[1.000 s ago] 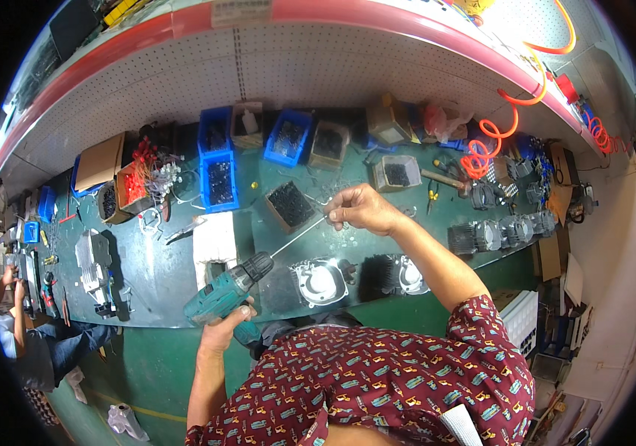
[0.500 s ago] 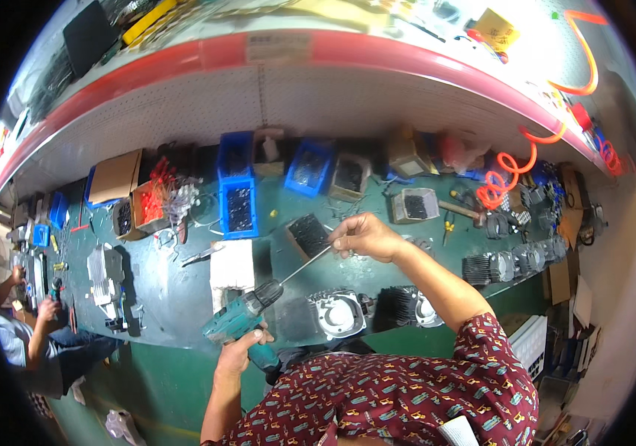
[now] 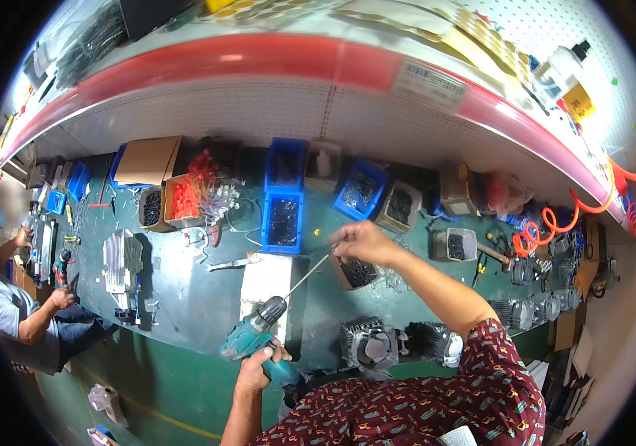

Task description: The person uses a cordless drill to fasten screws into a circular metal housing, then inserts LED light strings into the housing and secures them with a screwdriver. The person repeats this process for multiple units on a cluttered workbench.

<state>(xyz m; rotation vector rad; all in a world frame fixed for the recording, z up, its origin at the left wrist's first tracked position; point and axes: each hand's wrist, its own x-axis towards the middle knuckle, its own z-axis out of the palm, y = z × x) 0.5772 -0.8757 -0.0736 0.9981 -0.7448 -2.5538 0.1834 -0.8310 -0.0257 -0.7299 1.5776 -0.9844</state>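
In my left hand (image 3: 260, 364) is a teal and black cordless drill (image 3: 247, 338), gripped by its handle. A long thin driver bit (image 3: 309, 277) slants from its chuck up to the right. My right hand (image 3: 362, 241) is closed in a pinch at the bit's tip; whether a small part sits between the fingers cannot be made out. Just below that hand stands an open box of small black parts (image 3: 357, 273), partly hidden by it. Beneath the drill's front lies a white block (image 3: 266, 281). Close to my body are a grey finned engine cylinder (image 3: 370, 346) and another one (image 3: 435, 343).
Blue bins (image 3: 282, 221) and cardboard boxes line the bench's back under a red-edged shelf (image 3: 258, 56). A larger finned part (image 3: 122, 267) stands to the left. Several cylinders and an orange coiled hose (image 3: 548, 223) are right. A co-worker (image 3: 32, 320) sits far left.
The view has turned, so the bench things sit further right and lower in it. My right hand remains at the bit's tip, and the drill stays in my left hand.
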